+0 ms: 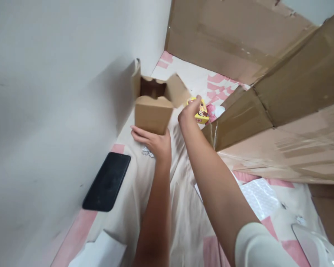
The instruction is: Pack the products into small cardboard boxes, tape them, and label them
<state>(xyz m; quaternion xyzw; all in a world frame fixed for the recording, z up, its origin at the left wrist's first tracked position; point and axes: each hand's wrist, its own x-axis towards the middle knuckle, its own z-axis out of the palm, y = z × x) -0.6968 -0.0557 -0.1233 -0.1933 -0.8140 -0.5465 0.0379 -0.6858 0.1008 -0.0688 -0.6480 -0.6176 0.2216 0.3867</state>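
Observation:
My left hand (153, 141) holds a small open cardboard box (153, 107) from below, its flaps standing up, close to the white wall. My right hand (189, 111) reaches past the box and grips a small yellow packet (202, 113) with dark print. The packet is just right of the box's raised flap and next to a pink and white item (215, 110). Both forearms stretch over a cream and pink patterned cloth (183, 207).
A black phone (107, 181) lies face up by the wall at the left. A large taped cardboard carton (281, 104) fills the right and back. Bubble wrap (258, 196) and clear plastic (311, 241) lie at the lower right; white paper (102, 252) lies at the bottom.

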